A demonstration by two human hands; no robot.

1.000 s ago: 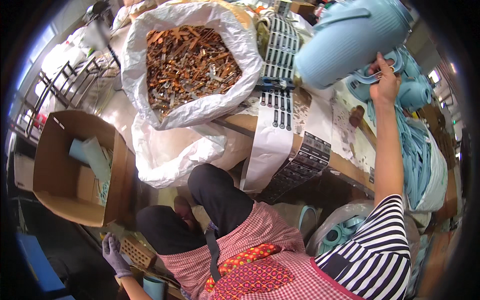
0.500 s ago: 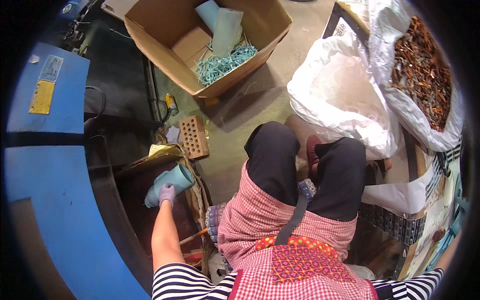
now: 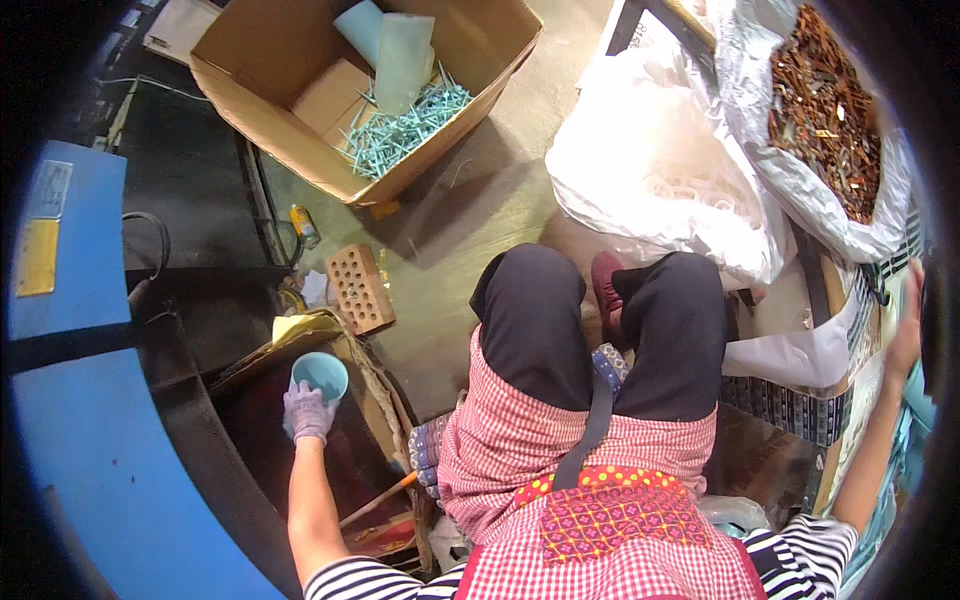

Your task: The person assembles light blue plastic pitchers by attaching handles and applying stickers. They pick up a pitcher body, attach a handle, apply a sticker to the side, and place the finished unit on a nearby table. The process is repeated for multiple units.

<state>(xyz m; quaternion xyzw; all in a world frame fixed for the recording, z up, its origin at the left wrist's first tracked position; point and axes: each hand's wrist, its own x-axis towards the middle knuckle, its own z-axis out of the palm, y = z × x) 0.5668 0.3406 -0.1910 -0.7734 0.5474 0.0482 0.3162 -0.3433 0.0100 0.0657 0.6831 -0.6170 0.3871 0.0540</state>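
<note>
My left hand (image 3: 309, 412), in a pale glove, is closed on a light blue plastic jug (image 3: 323, 372). The jug's round mouth faces up toward me; its lower part is hidden behind the hand. Both are above an open cardboard box (image 3: 391, 405) with a dark inside, low on my left. At the far right edge my right hand (image 3: 907, 312) is raised with its fingers stretched out, close to a dark upright edge (image 3: 929, 340). Whether it touches that edge is hard to see at the picture's rim. Light blue plastic pieces (image 3: 912, 430) lie beside the right forearm.
A large carton (image 3: 270, 140) ahead holds thin teal plastic sticks (image 3: 410, 128) and two pale cylinders. White sacks (image 3: 640, 150) stand at right, one with brown metallic scraps (image 3: 825, 120). A perforated brick (image 3: 360, 288) lies on the floor. Blue machine panels (image 3: 130, 480) bound the left.
The jug has gone from lying tilted to mouth-up, drawn slightly left in my left hand. My right hand has come into view at the right edge. The view has shifted slightly.
</note>
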